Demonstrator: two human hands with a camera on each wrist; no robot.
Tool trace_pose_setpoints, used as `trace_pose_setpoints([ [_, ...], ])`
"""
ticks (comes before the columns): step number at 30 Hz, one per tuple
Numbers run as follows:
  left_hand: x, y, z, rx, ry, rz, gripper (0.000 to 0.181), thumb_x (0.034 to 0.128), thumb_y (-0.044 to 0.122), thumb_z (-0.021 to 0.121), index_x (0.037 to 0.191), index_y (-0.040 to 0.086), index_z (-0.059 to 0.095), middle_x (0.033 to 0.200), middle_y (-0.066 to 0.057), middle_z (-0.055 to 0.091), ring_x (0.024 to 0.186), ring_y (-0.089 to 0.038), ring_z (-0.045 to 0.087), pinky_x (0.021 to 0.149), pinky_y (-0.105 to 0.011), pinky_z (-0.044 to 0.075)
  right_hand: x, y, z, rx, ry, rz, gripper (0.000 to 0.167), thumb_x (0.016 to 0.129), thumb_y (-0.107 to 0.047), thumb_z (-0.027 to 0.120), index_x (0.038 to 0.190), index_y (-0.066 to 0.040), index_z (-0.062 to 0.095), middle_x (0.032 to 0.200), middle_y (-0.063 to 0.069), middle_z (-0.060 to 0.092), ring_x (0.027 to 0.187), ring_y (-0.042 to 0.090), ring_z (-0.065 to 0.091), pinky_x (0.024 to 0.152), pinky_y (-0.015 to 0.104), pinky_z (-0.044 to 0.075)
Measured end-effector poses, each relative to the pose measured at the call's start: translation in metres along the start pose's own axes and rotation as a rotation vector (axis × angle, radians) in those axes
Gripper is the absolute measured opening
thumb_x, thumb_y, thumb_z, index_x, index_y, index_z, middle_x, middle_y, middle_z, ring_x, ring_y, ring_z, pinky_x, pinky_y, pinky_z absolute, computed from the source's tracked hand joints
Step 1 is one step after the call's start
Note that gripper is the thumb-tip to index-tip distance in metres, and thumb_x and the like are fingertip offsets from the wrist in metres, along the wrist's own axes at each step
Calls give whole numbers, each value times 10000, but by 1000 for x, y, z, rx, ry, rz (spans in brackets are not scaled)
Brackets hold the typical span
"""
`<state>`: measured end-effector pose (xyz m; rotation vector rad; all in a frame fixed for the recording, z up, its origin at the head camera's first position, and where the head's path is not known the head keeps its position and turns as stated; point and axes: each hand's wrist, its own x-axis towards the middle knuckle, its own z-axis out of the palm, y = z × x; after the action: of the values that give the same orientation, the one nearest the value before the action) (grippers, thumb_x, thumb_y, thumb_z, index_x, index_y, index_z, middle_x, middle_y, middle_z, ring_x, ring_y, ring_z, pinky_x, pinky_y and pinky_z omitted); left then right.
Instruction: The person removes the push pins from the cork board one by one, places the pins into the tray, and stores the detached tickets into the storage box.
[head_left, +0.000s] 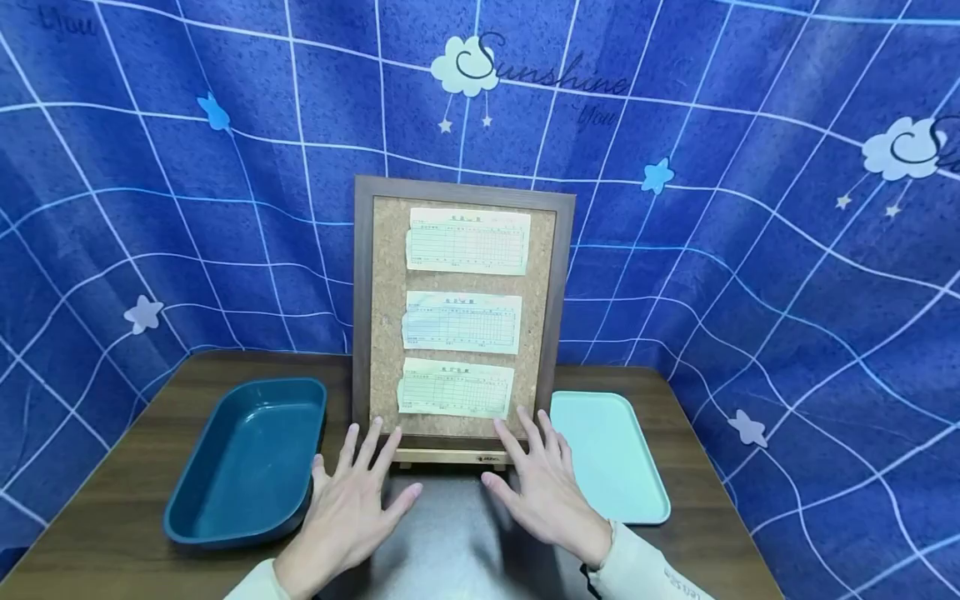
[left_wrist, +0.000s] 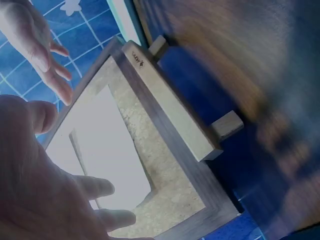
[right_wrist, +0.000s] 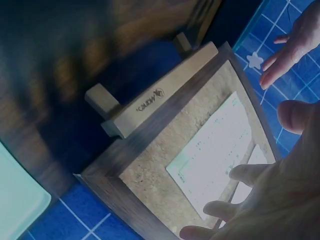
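Observation:
A framed cork board (head_left: 384, 333) leans upright on a small wooden easel (head_left: 450, 457). Three printed paper slips are on the cork, one above another: a top slip (head_left: 468, 242), a middle slip (head_left: 462, 322) and a bottom slip (head_left: 455, 388). My left hand (head_left: 347, 508) is spread in front of the board's lower left, palm toward it, holding nothing. Spread likewise, my right hand (head_left: 546, 487) is before the lower right corner. The wrist views show the left fingers (left_wrist: 95, 187) and right fingers (right_wrist: 220, 210) in front of the slips; contact cannot be made out.
A dark teal basin (head_left: 247, 467) stands on the wooden table (head_left: 97, 558) to the left. On the right lies a pale mint tray (head_left: 611, 458). A blue gridded curtain (head_left: 247, 208) hangs behind and along both sides.

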<state>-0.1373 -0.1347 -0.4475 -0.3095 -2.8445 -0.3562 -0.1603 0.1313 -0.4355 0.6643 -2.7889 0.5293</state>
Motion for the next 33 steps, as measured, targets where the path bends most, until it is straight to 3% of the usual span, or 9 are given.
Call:
trace_pose_setpoints([
  [5, 2, 1, -2, -5, 17, 9, 799, 858, 725, 356, 1468, 208, 352, 1530, -105, 233, 1382, -374, 176, 905, -727, 203, 3, -1, -2, -2, 12, -12, 684, 926, -582, 426, 1467, -170, 350, 1522, 174, 193, 1383, 413, 91, 1027, 607, 113],
  [16, 7, 1, -7, -57, 29, -4, 804, 868, 704, 377, 1463, 163, 357, 1513, -152, 254, 1373, -436, 129, 943, -727, 39, 5, -3, -2, 6, 4, 1, 682, 928, -595, 403, 1470, -185, 344, 1527, 164, 182, 1383, 414, 92, 1030, 600, 120],
  [25, 18, 3, -14, -79, 79, 34, 758, 887, 631, 451, 1457, 138, 362, 1504, -171, 260, 1369, -425, 150, 962, -691, 81, 14, -2, -13, 8, 29, 15, 655, 934, -533, 462, 1477, -192, 328, 1534, 161, 149, 1387, 407, 69, 1038, 588, 115],
  [33, 25, 4, -18, -126, 159, 52, 687, 893, 544, 523, 1400, 93, 419, 1437, -182, 317, 1308, -440, 227, 932, -645, 152, 19, -2, -20, 25, 45, 29, 653, 936, -575, 408, 1486, -238, 302, 1546, 136, 135, 1399, 377, 45, 1056, 559, 80],
])
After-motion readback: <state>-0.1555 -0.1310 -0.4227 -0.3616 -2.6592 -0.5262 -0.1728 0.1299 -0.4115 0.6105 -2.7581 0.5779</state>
